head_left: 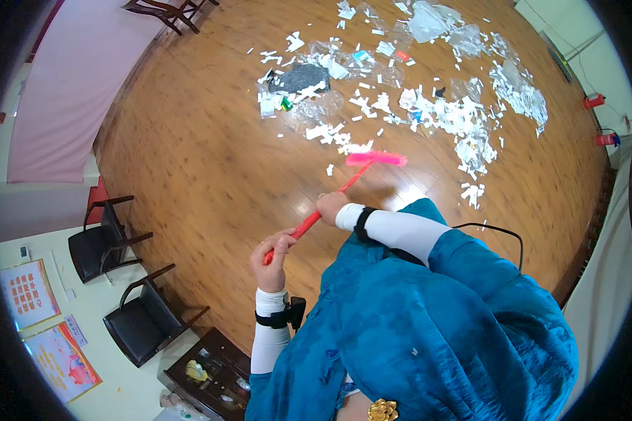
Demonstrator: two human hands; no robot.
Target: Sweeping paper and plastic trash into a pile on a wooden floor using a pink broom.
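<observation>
A red-handled broom [356, 177] slants across the floor in front of me, its pink head [377, 159] at the far end. My left hand [274, 256] is closed around the upper end of the handle. Farther down the same handle, my right hand [332, 207] is wrapped round it. The broom head lies beside the near edge of scattered white paper scraps [463, 116]; a few scraps touch its left side. Crumpled clear plastic [318, 109] and a dark grey piece [300, 78] that I cannot name lie among the litter.
Two black chairs [147, 319] and a dark low table [214, 372] stand at the left. A pink cloth-covered surface [77, 91] runs along the upper left. Red fire extinguishers [606, 139] stand by the right wall. A black cable [502, 230] loops beside my right side.
</observation>
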